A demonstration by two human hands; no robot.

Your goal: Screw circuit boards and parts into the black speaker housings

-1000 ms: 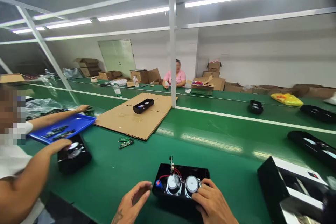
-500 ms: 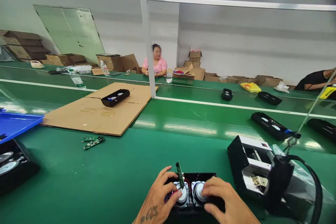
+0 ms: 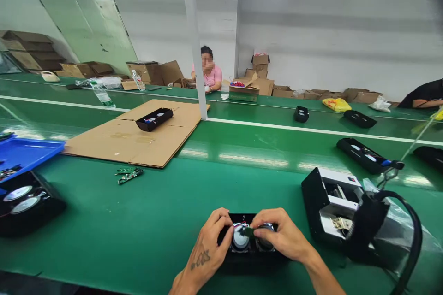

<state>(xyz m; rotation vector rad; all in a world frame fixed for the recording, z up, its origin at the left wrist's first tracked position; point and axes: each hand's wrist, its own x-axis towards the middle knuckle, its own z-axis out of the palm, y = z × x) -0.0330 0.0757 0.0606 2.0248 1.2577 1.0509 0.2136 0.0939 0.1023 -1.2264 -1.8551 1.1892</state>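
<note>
— Although the long, glossy green surface (image 3: 104, 244) is stretching far across the room, where are the hands working?

— Right at its near edge. Farther off, a flat brown cardboard sheet (image 3: 114, 140) is lying on a green belt, and a person in a pink shirt (image 3: 209, 76) is sitting beyond it. A bright blue plastic tray (image 3: 27, 154) is resting at the far left.

— And the black objects?

— An open black speaker housing (image 3: 51, 214) is sitting just beside that tray, while a boxy black-and-white casing (image 3: 328, 203) is standing to the right. Straight ahead, a second black rectangular speaker housing (image 3: 249, 260) is lying open on the surface, with two round silver speaker drivers (image 3: 240, 237) facing up.

— What are the hands doing?

— The left hand (image 3: 207, 244) is curling over that housing's left side, beside the left driver, though I cannot tell whether it is gripping. The right hand (image 3: 280, 233) is pinching a small green circuit board (image 3: 248, 231) above the drivers.
</note>
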